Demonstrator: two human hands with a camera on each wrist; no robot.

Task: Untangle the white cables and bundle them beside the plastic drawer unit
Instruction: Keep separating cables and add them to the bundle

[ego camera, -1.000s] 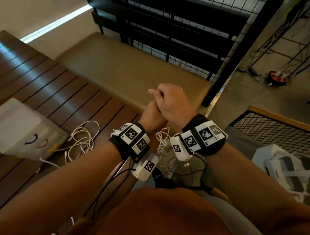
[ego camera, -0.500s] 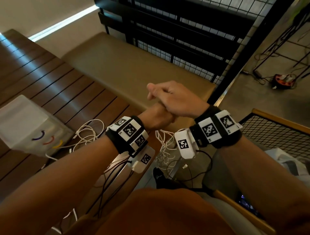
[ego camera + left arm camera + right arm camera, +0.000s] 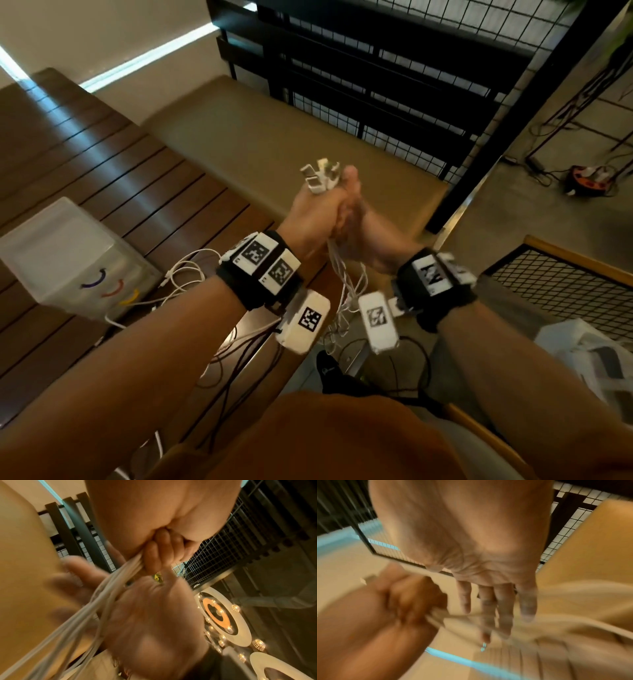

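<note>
The left hand (image 3: 313, 214) is raised above the brown bench (image 3: 260, 137), its fingers curled tight round a bunch of white cables (image 3: 344, 274) — several white plugs (image 3: 320, 176) stick up out of the fist. The right hand (image 3: 371, 240) is close against it, fingers straight and spread in the right wrist view, with the strands running across them. The cables hang down between the two wrists. More white cable (image 3: 185, 277) lies looped on the slatted wooden table (image 3: 102, 171), just beside the plastic drawer unit (image 3: 68, 253) — apart from the held bunch.
</note>
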